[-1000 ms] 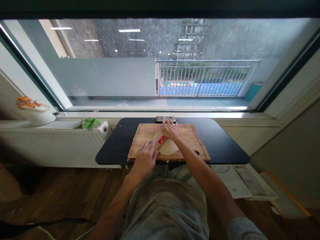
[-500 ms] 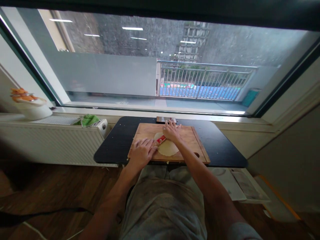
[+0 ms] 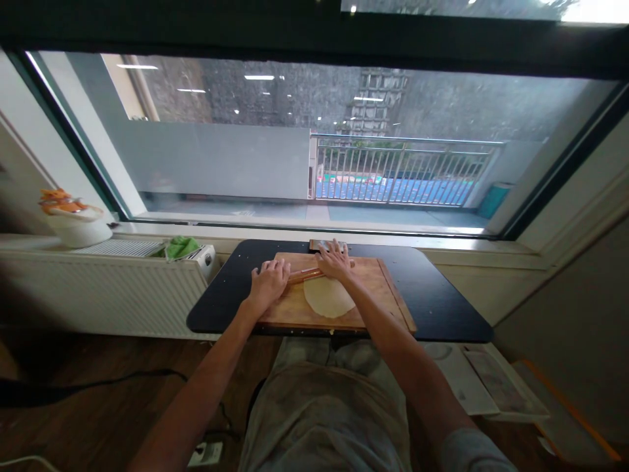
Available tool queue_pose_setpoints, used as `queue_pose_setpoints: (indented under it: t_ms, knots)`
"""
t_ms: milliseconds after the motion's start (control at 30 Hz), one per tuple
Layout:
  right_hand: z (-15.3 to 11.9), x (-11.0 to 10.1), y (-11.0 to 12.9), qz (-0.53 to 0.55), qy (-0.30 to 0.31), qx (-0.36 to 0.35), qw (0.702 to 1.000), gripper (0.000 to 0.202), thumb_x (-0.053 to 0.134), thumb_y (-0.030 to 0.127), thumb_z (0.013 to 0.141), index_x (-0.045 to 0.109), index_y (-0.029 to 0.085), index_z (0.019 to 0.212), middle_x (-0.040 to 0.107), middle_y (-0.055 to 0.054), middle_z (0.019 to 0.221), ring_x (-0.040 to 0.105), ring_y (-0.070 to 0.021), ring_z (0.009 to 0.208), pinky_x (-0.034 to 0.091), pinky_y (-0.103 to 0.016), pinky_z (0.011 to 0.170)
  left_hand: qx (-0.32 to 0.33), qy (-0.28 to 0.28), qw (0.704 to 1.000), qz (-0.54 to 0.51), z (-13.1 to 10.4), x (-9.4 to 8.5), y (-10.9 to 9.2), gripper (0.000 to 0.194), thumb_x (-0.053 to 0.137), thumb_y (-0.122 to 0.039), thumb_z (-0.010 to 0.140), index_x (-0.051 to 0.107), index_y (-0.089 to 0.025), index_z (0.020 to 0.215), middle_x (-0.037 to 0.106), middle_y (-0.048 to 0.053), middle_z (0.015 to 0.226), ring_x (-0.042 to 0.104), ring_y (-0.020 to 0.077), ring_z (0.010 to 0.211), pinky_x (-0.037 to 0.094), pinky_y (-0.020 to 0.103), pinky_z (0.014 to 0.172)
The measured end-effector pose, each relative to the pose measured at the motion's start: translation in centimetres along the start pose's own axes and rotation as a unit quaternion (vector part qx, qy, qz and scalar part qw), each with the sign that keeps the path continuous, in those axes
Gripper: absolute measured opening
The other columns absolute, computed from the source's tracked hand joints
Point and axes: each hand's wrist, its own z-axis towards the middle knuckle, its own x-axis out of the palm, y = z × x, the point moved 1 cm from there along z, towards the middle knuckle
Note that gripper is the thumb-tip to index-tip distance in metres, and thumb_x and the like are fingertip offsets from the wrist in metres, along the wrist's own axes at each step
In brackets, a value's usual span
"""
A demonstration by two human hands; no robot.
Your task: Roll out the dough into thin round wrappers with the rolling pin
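A wooden rolling pin (image 3: 301,276) lies slantwise across the upper part of a round, flat sheet of dough (image 3: 328,300). Over the pin's left end is my left hand (image 3: 269,282), its fingers bent round that end. My right hand (image 3: 335,261) rests on the pin's right part with its palm down and its fingers stretched out and spread beyond the pin. Under the dough is a wooden cutting board (image 3: 378,295). Part of the pin is hidden beneath my right hand.
The board lies on a black table (image 3: 437,301). A small flat item (image 3: 314,244) sits at the table's back edge, below the window. Left of the table is a white radiator (image 3: 122,288) with a green cloth (image 3: 181,247) on top. A power strip (image 3: 206,453) lies on the floor.
The rolling pin has moved away from me, toward the dough's far edge, and its slant has flattened. My left hand has gone forward with it. The camera view has tipped up slightly.
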Motion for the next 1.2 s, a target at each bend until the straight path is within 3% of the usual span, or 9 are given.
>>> queue_pose_setpoints:
  t_ms: [167, 267, 400, 500, 600, 767, 1033, 1200]
  knots:
    - [-3.4, -0.6, -0.4, -0.015, 0.002, -0.015, 1.0, 0.061, 0.033, 0.035, 0.112, 0.044, 0.021, 0.17, 0.04, -0.012, 0.177, 0.032, -0.0277, 0.166, 0.028, -0.051, 0.134, 0.035, -0.023, 0.999, -0.018, -1.3, 1.0, -0.1, 0.047, 0.03, -0.031, 0.112, 0.068, -0.017, 0.136, 0.068, 0.016, 0.15, 0.057, 0.0314, 0.145, 0.049, 0.051, 0.116]
    - [-7.0, -0.9, -0.8, -0.02, -0.037, -0.065, 0.997, 0.058, 0.031, 0.032, 0.113, 0.05, 0.022, 0.167, 0.047, -0.01, 0.173, 0.035, -0.0283, 0.165, 0.026, -0.051, 0.136, 0.056, -0.045, 0.997, -0.025, -2.9, 1.5, -0.3, 0.05, 0.031, -0.03, 0.111, 0.066, -0.015, 0.144, 0.066, 0.016, 0.155, 0.053, 0.0312, 0.152, 0.044, 0.051, 0.123]
    - [-11.4, -1.3, -1.9, -0.027, -0.068, -0.05, 0.996, 0.067, 0.024, 0.043, 0.115, 0.05, 0.007, 0.164, 0.051, -0.02, 0.168, 0.041, -0.0316, 0.162, 0.028, -0.049, 0.135, 0.087, -0.052, 0.994, -0.028, -4.0, 1.7, -0.5, 0.053, 0.031, -0.029, 0.111, 0.065, -0.012, 0.147, 0.064, 0.017, 0.158, 0.047, 0.0308, 0.158, 0.04, 0.052, 0.128]
    - [-12.4, -1.7, -2.9, -0.03, -0.061, -0.058, 0.996, 0.071, 0.022, 0.044, 0.115, 0.048, 0.0, 0.164, 0.048, -0.025, 0.169, 0.038, -0.0314, 0.163, 0.028, -0.046, 0.134, 0.1, -0.051, 0.993, -0.027, -3.5, 1.7, -0.8, 0.054, 0.03, -0.032, 0.112, 0.067, -0.011, 0.145, 0.062, 0.018, 0.16, 0.046, 0.0315, 0.159, 0.039, 0.052, 0.129]
    - [-11.4, -2.0, -3.7, -0.03, -0.045, -0.04, 0.998, 0.07, 0.02, 0.042, 0.115, 0.047, 0.0, 0.164, 0.047, -0.025, 0.169, 0.036, -0.0311, 0.164, 0.028, -0.047, 0.134, 0.091, -0.045, 0.995, -0.025, -1.9, 1.9, -1.1, 0.057, 0.028, -0.036, 0.113, 0.064, -0.009, 0.148, 0.062, 0.02, 0.159, 0.046, 0.0348, 0.159, 0.039, 0.055, 0.128]
    - [-8.6, -2.1, -4.1, -0.048, -0.027, -0.046, 0.997, 0.061, 0.022, 0.033, 0.114, 0.048, 0.015, 0.166, 0.042, -0.015, 0.175, 0.024, -0.0357, 0.168, 0.02, -0.061, 0.134, 0.054, -0.035, 0.998, -0.02, 1.0, 2.0, -1.2, 0.059, 0.029, -0.045, 0.114, 0.058, -0.014, 0.155, 0.06, 0.02, 0.16, 0.039, 0.0368, 0.161, 0.037, 0.061, 0.126]
    - [-4.1, -1.9, -4.4, -0.034, -0.055, -0.006, 0.998, 0.058, 0.023, 0.034, 0.114, 0.051, 0.02, 0.164, 0.056, -0.017, 0.164, 0.043, -0.0357, 0.152, 0.028, -0.058, 0.127, 0.019, -0.004, 1.0, -0.016, 4.5, 1.2, -1.4, 0.063, 0.024, -0.049, 0.114, 0.054, -0.016, 0.158, 0.062, 0.022, 0.153, 0.048, 0.0399, 0.146, 0.042, 0.062, 0.117]
    - [-1.6, -1.8, -4.5, -0.026, -0.054, 0.036, 0.998, 0.057, 0.02, 0.035, 0.114, 0.062, 0.02, 0.151, 0.062, -0.019, 0.154, 0.049, -0.0366, 0.144, 0.037, -0.055, 0.118, -0.024, 0.016, 0.998, -0.049, 7.2, 1.3, -1.5, 0.071, 0.024, -0.053, 0.113, 0.039, -0.013, 0.169, 0.056, 0.026, 0.159, 0.049, 0.0444, 0.146, 0.04, 0.067, 0.116]
